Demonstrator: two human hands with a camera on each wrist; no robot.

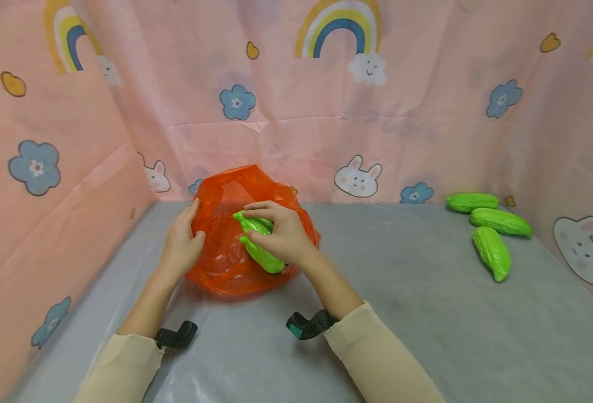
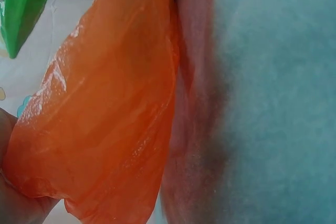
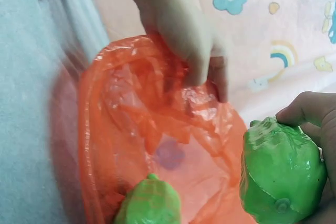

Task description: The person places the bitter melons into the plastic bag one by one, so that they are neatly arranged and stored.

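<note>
Grey surface (image 1: 402, 336): green gourd (image 1: 258, 225) gripped beneath curled right hand (image 1: 285, 238), at mouth of orange bag (image 1: 218, 246); left hand (image 1: 182, 243) pinches rim.

Beyond the right wrist view's bottom edge, parts of orange bag (image 3: 95, 145) and lower gourd (image 3: 150, 205)

Five gourds (image 1: 501, 222), one bag (image 1: 220, 246), two hands (image 1: 285, 236)

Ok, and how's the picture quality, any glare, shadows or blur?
Head view: mostly sharp, evenly lit, soft shadow below the orange bag; left wrist view: white glare on the bag, blurry table; right wrist view: left hand slightly smeared, shine on the green vegetable gripped at right.
</note>
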